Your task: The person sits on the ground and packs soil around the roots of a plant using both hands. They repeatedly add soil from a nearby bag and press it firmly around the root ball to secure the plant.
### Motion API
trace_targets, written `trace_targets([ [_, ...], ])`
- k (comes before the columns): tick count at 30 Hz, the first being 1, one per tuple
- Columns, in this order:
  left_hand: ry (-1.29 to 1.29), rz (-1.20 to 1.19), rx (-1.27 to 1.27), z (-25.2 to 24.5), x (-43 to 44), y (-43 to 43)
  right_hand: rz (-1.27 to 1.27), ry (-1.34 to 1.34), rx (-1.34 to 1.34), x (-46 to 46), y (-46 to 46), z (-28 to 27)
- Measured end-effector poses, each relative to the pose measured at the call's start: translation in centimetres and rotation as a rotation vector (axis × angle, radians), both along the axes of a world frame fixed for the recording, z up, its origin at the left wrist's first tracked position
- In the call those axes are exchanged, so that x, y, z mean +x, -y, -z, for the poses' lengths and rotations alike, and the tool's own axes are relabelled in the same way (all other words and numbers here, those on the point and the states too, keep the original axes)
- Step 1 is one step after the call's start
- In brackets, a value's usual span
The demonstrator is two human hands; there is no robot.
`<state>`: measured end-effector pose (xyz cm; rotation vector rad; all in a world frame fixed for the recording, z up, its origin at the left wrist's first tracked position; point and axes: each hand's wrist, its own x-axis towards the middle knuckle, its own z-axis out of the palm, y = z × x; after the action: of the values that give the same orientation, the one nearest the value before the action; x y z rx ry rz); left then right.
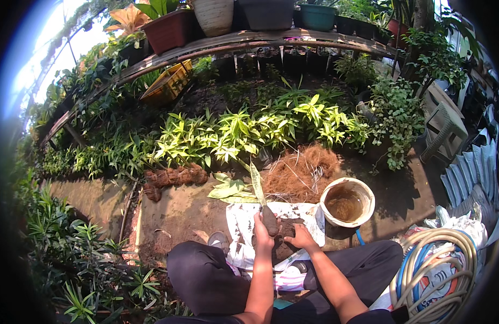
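Observation:
My left hand (263, 235) is closed around a dark ball of moist soil (270, 221) packed at the base of a plant cutting. From the soil rises one long, pale mottled leaf (256, 182), pointing away from me. My right hand (301, 237) is beside it with fingers spread and holds nothing that I can see. Below the hands, loose dark soil (285, 248) lies on a white plastic sack (238, 220) spread between my legs. Several cut leaves (229, 189) rest just past the sack's far left edge.
Brown coconut fibre (300, 172) is heaped beyond the sack. A pail of murky water (347, 202) stands to its right. Fibre-wrapped root balls (176, 175) lie at left, before a row of leafy plants (249, 133). A coiled hose (433, 275) sits at lower right, near a plastic stool (446, 129).

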<state>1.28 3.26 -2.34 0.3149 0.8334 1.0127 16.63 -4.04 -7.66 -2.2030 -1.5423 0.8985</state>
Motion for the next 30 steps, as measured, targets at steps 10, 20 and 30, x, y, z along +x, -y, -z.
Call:
trace_targets([
  [10,0.016,-0.035,-0.043,0.3,0.1,-0.2,-0.236,0.210,-0.030,-1.7,1.9,1.7],
  [20,0.027,-0.054,-0.066,-0.3,0.2,-0.1,-0.308,0.335,0.076,-3.2,2.9,3.8],
  [30,-0.021,-0.053,-0.058,-1.7,0.0,0.3,-0.301,0.442,0.246,-3.7,3.5,6.7],
])
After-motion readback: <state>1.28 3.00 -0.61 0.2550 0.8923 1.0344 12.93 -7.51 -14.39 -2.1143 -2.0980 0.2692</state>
